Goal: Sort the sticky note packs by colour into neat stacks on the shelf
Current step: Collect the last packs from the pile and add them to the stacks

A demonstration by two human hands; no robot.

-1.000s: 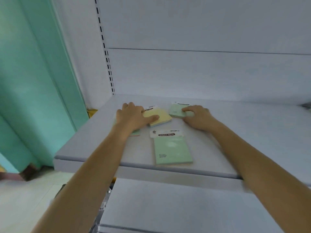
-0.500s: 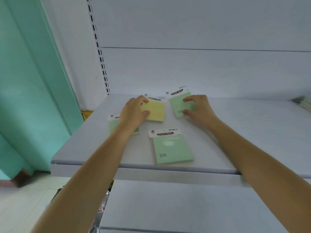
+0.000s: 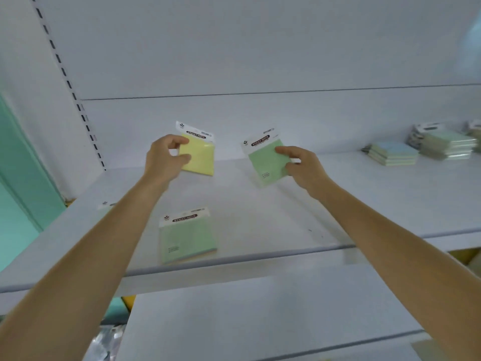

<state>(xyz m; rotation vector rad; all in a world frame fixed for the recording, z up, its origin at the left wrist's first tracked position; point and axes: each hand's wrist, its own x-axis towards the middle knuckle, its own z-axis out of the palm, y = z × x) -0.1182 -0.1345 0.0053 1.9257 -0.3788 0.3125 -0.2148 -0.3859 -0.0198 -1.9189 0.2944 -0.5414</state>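
My left hand (image 3: 165,158) pinches a yellow sticky note pack (image 3: 200,158) by its left edge and holds it above the white shelf (image 3: 260,217). My right hand (image 3: 303,166) grips a green pack (image 3: 265,162) by its right side, also lifted and tilted. A second green pack (image 3: 187,237) lies flat near the shelf's front edge between my forearms. Another pack (image 3: 105,205) peeks out behind my left forearm, mostly hidden.
Stacks of packs stand at the far right of the shelf: a low blue-topped stack (image 3: 393,153) and a taller greenish stack (image 3: 445,144). A slotted upright (image 3: 70,87) runs up the left wall. A lower shelf (image 3: 260,321) juts out below.
Both hands have lifted their packs off the shelf, the yellow one in the left and the green one in the right. The view has swung right, showing the stacks there.
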